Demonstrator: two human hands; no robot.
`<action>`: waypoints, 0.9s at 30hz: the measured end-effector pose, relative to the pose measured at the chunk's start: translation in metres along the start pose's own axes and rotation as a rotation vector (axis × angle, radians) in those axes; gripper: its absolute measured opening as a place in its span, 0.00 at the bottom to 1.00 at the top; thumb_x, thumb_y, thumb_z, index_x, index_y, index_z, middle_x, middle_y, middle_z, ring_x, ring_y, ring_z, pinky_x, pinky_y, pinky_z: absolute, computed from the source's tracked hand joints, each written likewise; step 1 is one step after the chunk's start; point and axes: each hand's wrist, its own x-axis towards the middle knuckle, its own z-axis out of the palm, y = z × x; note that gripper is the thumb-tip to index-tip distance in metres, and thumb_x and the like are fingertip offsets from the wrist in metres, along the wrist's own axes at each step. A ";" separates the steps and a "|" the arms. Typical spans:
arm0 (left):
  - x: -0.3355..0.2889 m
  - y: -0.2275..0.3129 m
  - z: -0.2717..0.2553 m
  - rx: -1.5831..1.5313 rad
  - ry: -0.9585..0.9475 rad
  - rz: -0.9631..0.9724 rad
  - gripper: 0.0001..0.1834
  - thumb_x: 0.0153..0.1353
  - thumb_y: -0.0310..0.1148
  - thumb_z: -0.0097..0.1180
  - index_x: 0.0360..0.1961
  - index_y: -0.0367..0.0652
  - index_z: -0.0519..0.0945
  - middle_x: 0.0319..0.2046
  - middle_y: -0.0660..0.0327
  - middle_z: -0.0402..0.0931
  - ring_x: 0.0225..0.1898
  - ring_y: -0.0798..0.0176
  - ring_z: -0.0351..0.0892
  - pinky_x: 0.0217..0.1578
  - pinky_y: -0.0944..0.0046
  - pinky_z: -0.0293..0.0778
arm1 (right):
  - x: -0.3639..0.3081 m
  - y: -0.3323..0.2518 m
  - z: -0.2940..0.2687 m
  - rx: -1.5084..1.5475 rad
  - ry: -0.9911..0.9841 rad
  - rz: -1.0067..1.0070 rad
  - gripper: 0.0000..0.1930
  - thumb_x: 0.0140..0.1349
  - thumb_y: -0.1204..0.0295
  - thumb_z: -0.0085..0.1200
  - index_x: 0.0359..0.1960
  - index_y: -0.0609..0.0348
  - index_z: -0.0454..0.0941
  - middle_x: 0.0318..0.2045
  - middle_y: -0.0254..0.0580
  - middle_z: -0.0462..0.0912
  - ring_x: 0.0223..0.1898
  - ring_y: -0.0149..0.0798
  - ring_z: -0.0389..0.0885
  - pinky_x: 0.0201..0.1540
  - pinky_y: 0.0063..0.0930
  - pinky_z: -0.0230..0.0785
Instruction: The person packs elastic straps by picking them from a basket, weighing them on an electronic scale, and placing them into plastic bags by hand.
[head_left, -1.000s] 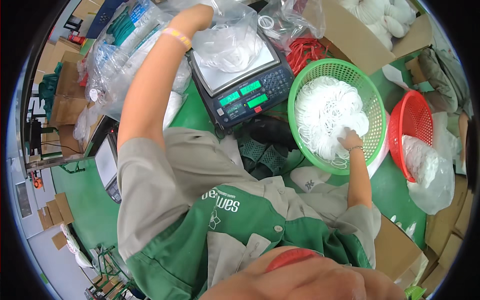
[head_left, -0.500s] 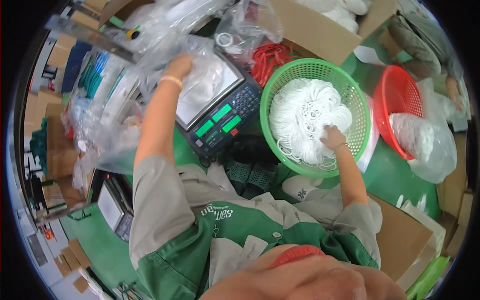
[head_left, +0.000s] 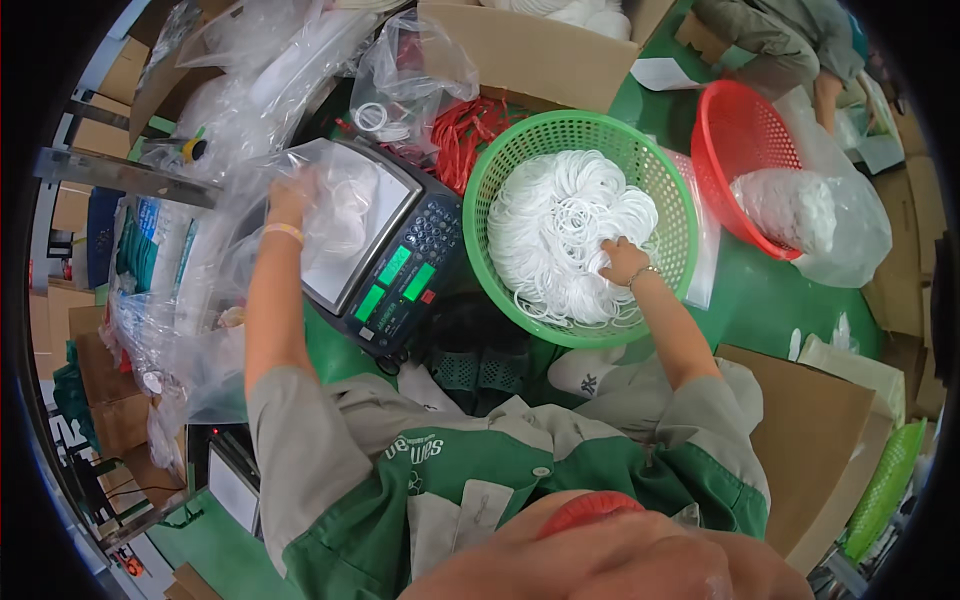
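Note:
A large green basket (head_left: 477, 250) stands in front of me, heaped with thin white cord rings (head_left: 560, 215). My right hand (head_left: 625, 260) is on the right side of that heap, its fingers curled in among the rings, with the fingertips hidden. To the left is a dark digital scale (head_left: 395, 290) with a pale weighing plate and lit green displays. A clear plastic bag (head_left: 340, 225) with some white rings inside lies over the plate. My left hand (head_left: 290, 197) grips the bag at the plate's left edge, partly veiled by the plastic.
Red strips (head_left: 470, 140) lie behind the scale and basket. A cardboard box (head_left: 520, 60) with white bundles stands at the back. On the right, a red basket (head_left: 715, 150) has a filled clear bag (head_left: 800, 210) at its rim. Another person (head_left: 775, 45) works at the far right.
My left hand has shifted left with the bag, toward the plate's left edge. My right hand stays in the white rings. The whole view has turned slightly, moving everything leftward.

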 end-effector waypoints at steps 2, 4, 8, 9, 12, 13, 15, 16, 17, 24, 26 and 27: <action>0.009 -0.026 -0.015 -0.013 -0.198 -0.026 0.22 0.58 0.45 0.33 0.46 0.45 0.72 0.47 0.52 0.70 0.49 0.51 0.68 0.49 0.58 0.64 | -0.003 -0.005 -0.003 0.003 0.007 0.006 0.30 0.45 0.58 0.54 0.52 0.48 0.62 0.47 0.52 0.66 0.48 0.50 0.68 0.46 0.41 0.65; 0.006 -0.087 0.016 -0.169 -0.051 -0.007 0.23 0.56 0.46 0.39 0.44 0.41 0.74 0.46 0.51 0.71 0.48 0.50 0.69 0.48 0.58 0.65 | -0.003 -0.016 -0.014 0.025 0.007 -0.033 0.30 0.44 0.59 0.54 0.52 0.49 0.63 0.47 0.52 0.66 0.49 0.50 0.68 0.47 0.42 0.65; -0.021 -0.123 0.041 -0.078 -0.099 0.133 0.17 0.52 0.40 0.47 0.37 0.38 0.76 0.40 0.48 0.73 0.44 0.49 0.71 0.45 0.54 0.66 | 0.014 0.012 0.021 0.065 0.134 -0.124 0.29 0.44 0.61 0.53 0.51 0.53 0.64 0.44 0.52 0.69 0.48 0.49 0.68 0.47 0.42 0.64; -0.025 -0.098 0.025 0.083 -0.064 0.029 0.13 0.51 0.36 0.46 0.32 0.38 0.77 0.36 0.47 0.74 0.40 0.46 0.73 0.41 0.53 0.68 | 0.013 0.018 0.024 0.032 0.083 -0.088 0.28 0.44 0.63 0.53 0.51 0.54 0.64 0.45 0.51 0.69 0.48 0.48 0.68 0.47 0.41 0.64; -0.075 -0.126 -0.028 -0.076 0.057 -0.081 0.17 0.43 0.33 0.51 0.32 0.29 0.74 0.33 0.42 0.73 0.38 0.41 0.72 0.40 0.51 0.67 | 0.010 -0.010 0.000 0.039 0.036 -0.054 0.28 0.45 0.60 0.51 0.51 0.48 0.65 0.48 0.50 0.67 0.47 0.49 0.70 0.46 0.44 0.66; -0.052 -0.158 -0.002 -0.271 0.163 -0.012 0.22 0.44 0.34 0.52 0.37 0.26 0.72 0.37 0.39 0.71 0.41 0.40 0.70 0.43 0.52 0.65 | 0.002 -0.009 -0.011 0.057 -0.030 -0.001 0.28 0.45 0.59 0.50 0.52 0.46 0.64 0.49 0.50 0.66 0.48 0.49 0.70 0.46 0.45 0.65; -0.066 -0.135 -0.041 -0.557 0.010 -0.026 0.25 0.45 0.34 0.51 0.43 0.26 0.69 0.40 0.37 0.69 0.44 0.40 0.68 0.46 0.54 0.63 | -0.010 -0.001 -0.021 0.036 -0.015 0.030 0.27 0.46 0.59 0.50 0.52 0.46 0.63 0.48 0.48 0.67 0.47 0.48 0.71 0.44 0.45 0.66; -0.078 -0.135 -0.054 -0.556 0.019 -0.010 0.25 0.45 0.34 0.51 0.43 0.26 0.69 0.40 0.37 0.69 0.44 0.40 0.68 0.46 0.54 0.63 | -0.011 0.000 -0.025 0.043 -0.006 0.045 0.27 0.46 0.59 0.50 0.52 0.46 0.63 0.48 0.48 0.67 0.47 0.48 0.71 0.44 0.45 0.66; -0.089 -0.137 -0.061 -0.489 0.055 -0.023 0.25 0.45 0.34 0.51 0.44 0.27 0.69 0.40 0.38 0.69 0.45 0.41 0.68 0.46 0.54 0.63 | -0.011 0.000 -0.028 0.055 0.049 0.044 0.26 0.47 0.59 0.49 0.51 0.47 0.65 0.47 0.48 0.69 0.46 0.48 0.72 0.43 0.44 0.67; -0.184 -0.072 -0.162 -0.339 0.399 -0.126 0.20 0.52 0.34 0.46 0.43 0.31 0.69 0.32 0.42 0.73 0.34 0.44 0.74 0.36 0.57 0.67 | -0.036 -0.040 -0.099 0.530 0.514 -0.271 0.23 0.47 0.54 0.52 0.41 0.54 0.72 0.38 0.51 0.74 0.41 0.50 0.73 0.42 0.38 0.66; -0.213 -0.046 -0.174 -0.446 0.434 0.027 0.19 0.52 0.33 0.47 0.42 0.31 0.69 0.31 0.43 0.74 0.32 0.49 0.74 0.35 0.59 0.68 | -0.060 -0.097 -0.143 0.805 0.714 -0.812 0.33 0.44 0.54 0.59 0.48 0.61 0.66 0.46 0.55 0.69 0.49 0.50 0.67 0.51 0.34 0.60; -0.228 -0.030 -0.180 -0.559 0.463 0.188 0.18 0.52 0.32 0.48 0.42 0.31 0.69 0.30 0.45 0.74 0.31 0.53 0.75 0.33 0.61 0.68 | -0.097 -0.127 -0.170 0.899 0.603 -0.975 0.43 0.40 0.52 0.62 0.55 0.63 0.57 0.53 0.56 0.61 0.54 0.49 0.61 0.55 0.33 0.55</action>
